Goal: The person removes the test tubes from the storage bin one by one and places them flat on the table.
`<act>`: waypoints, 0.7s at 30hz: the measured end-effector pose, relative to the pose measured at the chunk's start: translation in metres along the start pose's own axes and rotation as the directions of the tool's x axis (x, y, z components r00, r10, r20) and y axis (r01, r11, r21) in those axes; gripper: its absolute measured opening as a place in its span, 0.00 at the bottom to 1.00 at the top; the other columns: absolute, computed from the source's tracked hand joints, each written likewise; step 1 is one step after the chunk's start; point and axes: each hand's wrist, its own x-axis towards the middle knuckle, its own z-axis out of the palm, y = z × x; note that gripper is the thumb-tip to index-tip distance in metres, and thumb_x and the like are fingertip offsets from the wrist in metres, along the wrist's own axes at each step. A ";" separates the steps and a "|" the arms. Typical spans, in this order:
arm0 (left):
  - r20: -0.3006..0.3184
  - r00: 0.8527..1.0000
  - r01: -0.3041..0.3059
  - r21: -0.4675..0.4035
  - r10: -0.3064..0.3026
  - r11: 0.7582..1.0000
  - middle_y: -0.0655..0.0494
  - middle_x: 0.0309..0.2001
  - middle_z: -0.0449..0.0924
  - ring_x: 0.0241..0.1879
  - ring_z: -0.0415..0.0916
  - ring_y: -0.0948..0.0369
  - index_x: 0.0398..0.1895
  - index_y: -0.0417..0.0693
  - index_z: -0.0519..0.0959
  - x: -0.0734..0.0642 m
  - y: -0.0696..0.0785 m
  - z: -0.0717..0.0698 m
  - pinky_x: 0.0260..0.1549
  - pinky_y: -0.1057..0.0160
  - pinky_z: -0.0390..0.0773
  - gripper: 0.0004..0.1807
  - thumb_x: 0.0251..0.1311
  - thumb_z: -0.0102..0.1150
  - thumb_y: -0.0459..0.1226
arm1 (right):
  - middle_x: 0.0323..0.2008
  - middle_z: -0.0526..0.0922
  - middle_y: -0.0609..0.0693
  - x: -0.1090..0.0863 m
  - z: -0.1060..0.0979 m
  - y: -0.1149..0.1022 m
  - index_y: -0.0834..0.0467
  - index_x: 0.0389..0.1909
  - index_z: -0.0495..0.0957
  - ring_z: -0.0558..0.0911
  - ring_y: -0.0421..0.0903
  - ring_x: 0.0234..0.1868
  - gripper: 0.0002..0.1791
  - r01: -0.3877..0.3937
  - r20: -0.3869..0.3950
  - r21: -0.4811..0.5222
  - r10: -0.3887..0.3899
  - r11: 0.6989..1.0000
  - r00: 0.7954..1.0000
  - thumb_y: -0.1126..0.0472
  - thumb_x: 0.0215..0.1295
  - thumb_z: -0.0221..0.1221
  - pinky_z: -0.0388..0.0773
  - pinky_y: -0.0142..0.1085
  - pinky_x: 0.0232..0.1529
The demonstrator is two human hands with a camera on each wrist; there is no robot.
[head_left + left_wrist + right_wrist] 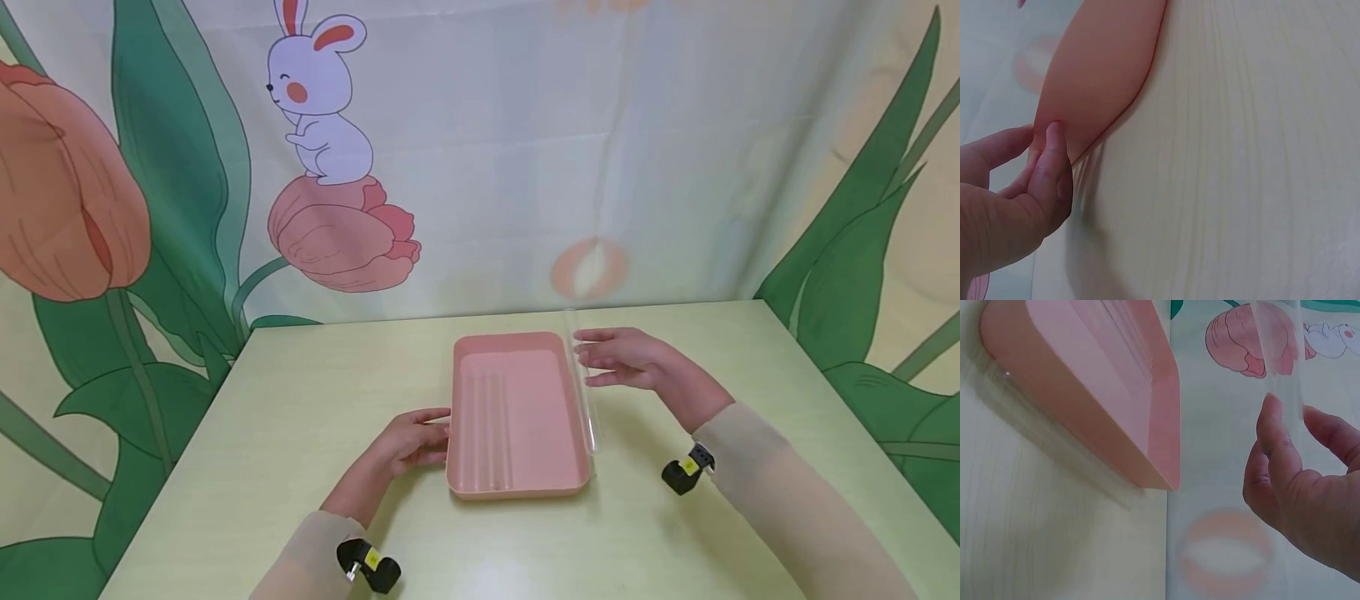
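A pink rectangular tray [543,417] sits on the table, with several clear tubes [498,433] lying lengthwise along its left side. My left hand [415,439] is at the tray's left wall; in the left wrist view its fingertips [1055,134] touch the outer wall. Beyond the tray's right edge, my right hand [622,358] pinches a clear tube [589,421] between thumb and fingers. In the right wrist view this tube [1282,356] rises above the fingertips, and the background shows through it.
Another clear tube [1072,431] lies on the table along the tray's right outer wall. The pale wooden table [300,400] meets a printed cloth [487,167] at its back edge. Each sleeve carries a small black camera, like the right one [681,475].
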 end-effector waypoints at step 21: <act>0.006 1.000 -0.002 -0.010 0.002 1.000 0.36 0.63 0.80 0.40 0.84 0.62 0.72 0.33 0.68 0.000 -0.001 -0.001 0.39 0.64 0.88 0.27 0.70 0.55 0.27 | 0.52 0.75 0.50 0.009 -0.030 0.035 0.68 0.79 0.49 0.81 0.32 0.37 0.35 -0.001 -0.015 0.050 0.002 0.999 1.000 0.67 0.78 0.51 0.88 0.32 0.45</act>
